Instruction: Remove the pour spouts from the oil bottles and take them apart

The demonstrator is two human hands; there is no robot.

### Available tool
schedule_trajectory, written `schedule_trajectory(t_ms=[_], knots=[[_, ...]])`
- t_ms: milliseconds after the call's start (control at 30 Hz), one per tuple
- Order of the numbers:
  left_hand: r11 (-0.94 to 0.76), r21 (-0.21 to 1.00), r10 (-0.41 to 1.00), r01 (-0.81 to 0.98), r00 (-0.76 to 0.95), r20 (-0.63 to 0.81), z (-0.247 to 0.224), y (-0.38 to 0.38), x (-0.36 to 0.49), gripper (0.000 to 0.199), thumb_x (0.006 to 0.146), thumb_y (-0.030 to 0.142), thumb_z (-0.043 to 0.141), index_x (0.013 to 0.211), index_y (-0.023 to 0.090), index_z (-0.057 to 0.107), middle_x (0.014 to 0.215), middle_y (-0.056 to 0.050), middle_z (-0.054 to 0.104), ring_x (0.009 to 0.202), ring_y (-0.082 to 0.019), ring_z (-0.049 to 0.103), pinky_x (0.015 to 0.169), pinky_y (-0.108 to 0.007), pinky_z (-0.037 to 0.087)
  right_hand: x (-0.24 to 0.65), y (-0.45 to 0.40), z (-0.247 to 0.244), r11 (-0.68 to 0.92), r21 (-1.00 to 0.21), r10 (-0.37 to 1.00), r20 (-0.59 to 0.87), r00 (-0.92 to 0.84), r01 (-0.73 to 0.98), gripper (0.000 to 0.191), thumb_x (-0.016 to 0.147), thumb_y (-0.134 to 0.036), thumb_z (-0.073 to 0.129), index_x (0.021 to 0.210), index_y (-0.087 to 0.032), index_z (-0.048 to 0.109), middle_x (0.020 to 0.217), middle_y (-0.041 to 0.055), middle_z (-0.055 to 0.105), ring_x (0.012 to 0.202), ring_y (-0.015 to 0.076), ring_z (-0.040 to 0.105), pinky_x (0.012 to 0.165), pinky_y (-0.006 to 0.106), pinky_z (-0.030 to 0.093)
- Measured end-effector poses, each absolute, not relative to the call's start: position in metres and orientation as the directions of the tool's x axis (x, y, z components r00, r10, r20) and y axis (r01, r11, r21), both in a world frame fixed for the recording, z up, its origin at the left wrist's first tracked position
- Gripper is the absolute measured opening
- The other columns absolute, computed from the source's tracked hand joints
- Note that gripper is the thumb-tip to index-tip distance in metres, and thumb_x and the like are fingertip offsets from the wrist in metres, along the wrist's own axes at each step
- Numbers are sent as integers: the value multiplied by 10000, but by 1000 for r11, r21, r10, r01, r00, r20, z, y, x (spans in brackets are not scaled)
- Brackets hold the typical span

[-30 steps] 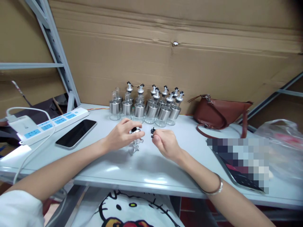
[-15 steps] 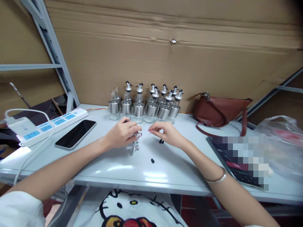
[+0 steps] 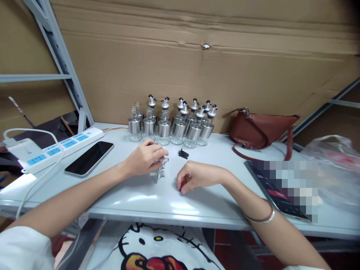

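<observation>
My left hand [image 3: 149, 157] curls over a silver-grey pourer spout [image 3: 165, 159], its fingers bent round it; most of the spout is hidden under the palm. More silver-grey spout pieces [image 3: 160, 174] lie on the table just below that hand. To the right, my right hand [image 3: 198, 177] reaches down to the table, thumb and fingertips pinched on a small black cap, of which only a dark edge shows. Behind it lie several small black pieces [image 3: 183, 153] close together. Glass bottles with steel sleeves [image 3: 164, 128] stand at the back, several of them topped with silver pourers [image 3: 195, 104].
A phone [image 3: 90, 159] and a white power strip [image 3: 64, 149] with a cable are at left. At right are a brown leather bag [image 3: 260, 129], a tablet-like device [image 3: 277, 191] and a clear plastic bag [image 3: 332, 168]. Cardboard [image 3: 197, 71] closes off the back.
My right hand has come down toward the table's front edge and closed on the loose black cap. The black pieces behind it are now uncovered. My left hand stays on the spout.
</observation>
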State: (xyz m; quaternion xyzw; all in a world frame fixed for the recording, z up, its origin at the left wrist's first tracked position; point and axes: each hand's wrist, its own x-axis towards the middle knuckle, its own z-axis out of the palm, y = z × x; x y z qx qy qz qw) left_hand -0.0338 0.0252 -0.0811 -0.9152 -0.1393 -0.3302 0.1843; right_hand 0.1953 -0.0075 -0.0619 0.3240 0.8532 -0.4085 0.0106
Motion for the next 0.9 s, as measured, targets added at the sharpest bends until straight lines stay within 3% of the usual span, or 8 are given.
schedule_trajectory(t_ms=[200, 367, 533, 667, 900], knots=[[-883, -267, 121, 385, 738, 664, -82, 25, -34, 78, 923, 191, 408, 946, 169, 479, 765, -22, 650, 664, -133, 596, 759, -293, 412, 192, -5, -63, 482, -618, 635, -242, -734, 621, 55, 690, -92, 668, 712, -143, 664, 611, -28, 599, 569, 95, 539, 570, 198, 421], [-884, -273, 112, 379, 739, 664, -80, 25, -34, 72, 914, 182, 410, 952, 172, 470, 774, -23, 655, 675, -140, 603, 753, -295, 408, 199, 8, -72, 541, -489, 757, -72, -649, 685, 129, 702, -33, 580, 689, -139, 652, 688, 11, 639, 630, 116, 550, 609, 214, 406], [-885, -278, 105, 374, 740, 664, -78, 24, -33, 85, 902, 156, 395, 949, 179, 461, 765, -11, 652, 649, -131, 592, 745, -290, 404, 214, 20, -66, 518, -366, 843, 65, -534, 773, 176, 678, -6, 532, 669, -136, 650, 647, 14, 627, 576, 112, 517, 571, 220, 374], [-888, -273, 104, 369, 741, 664, -79, 24, -33, 84, 896, 148, 406, 953, 177, 460, 774, -13, 655, 660, -133, 595, 746, -292, 405, 227, 23, -56, 434, -352, 886, 0, -464, 829, 150, 676, -25, 539, 671, -135, 641, 617, 7, 619, 565, 118, 524, 552, 223, 373], [-893, -262, 112, 367, 744, 659, -79, 25, -34, 73, 895, 153, 422, 949, 177, 464, 785, -18, 660, 671, -136, 602, 746, -292, 409, 240, 37, -63, 304, -340, 897, -215, -388, 890, 365, 635, -17, 598, 980, -118, 661, 782, 44, 685, 681, 165, 599, 615, 243, 436]])
